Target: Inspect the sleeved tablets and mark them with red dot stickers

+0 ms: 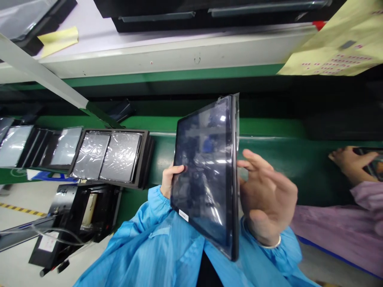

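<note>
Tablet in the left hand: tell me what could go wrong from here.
The tablet could tip or slip: only the left hand clearly grips it, at one edge, while the right hand is open beside the opposite edge. The left thumb, resting on the tablet's front, might leave a smudge.

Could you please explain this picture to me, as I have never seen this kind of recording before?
There is no machine here: a person works bare-handed, and the single view comes from a camera on their head, looking forward and down. The left hand grips one edge of a dark-screened tablet, held tilted. The right hand, blurred, is open beside the opposite edge; I cannot tell whether it touches. On the green bench, a black tray holds film-wrapped panels. Far right is a co-worker's hand.
</note>
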Motion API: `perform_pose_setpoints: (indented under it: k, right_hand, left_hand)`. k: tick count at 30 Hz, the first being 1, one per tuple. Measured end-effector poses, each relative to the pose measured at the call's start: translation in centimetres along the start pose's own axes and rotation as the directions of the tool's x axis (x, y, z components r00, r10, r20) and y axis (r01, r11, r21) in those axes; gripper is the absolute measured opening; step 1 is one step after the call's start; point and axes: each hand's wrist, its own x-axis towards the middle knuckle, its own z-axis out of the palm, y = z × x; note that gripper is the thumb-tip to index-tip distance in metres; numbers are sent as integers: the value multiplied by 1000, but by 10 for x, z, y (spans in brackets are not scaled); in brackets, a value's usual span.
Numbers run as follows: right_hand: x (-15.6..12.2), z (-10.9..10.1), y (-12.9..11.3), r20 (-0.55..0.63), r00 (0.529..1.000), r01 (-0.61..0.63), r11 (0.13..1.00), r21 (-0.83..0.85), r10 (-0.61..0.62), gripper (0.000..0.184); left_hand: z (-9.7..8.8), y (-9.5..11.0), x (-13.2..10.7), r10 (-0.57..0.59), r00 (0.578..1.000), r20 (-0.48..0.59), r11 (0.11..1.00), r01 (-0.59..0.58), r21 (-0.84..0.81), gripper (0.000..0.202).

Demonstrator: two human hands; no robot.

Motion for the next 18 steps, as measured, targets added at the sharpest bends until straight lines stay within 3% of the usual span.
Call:
perform_pose_setpoints:
  k: [3, 6, 9, 11, 18]
  right_hand:
    - [0, 2, 0, -40, 993, -107, 994, 38, 108, 58]
    - [1, 1, 3, -20, 977, -213, 976, 46, 214, 62]
    - [-1, 1, 6, 1, 921, -388, 918, 79, 389, 67]
    - [-5, 1, 8, -17, 889, -455, 887, 81, 457, 66]
    - [-14, 0, 7, -134, 862, -495, 869, -22, 488, 55]
  left_hand:
    - [3, 7, -4, 76, 995, -66, 997, -75, 23, 51]
    - [-1, 10, -8, 223, 969, -110, 973, -215, 78, 56]
    - [-6, 11, -12, 360, 925, -119, 927, -341, 155, 57]
    - [-6, 12, -17, 373, 919, -126, 917, -345, 201, 57]
    - [12, 20, -33, 350, 929, -118, 923, -320, 213, 52]
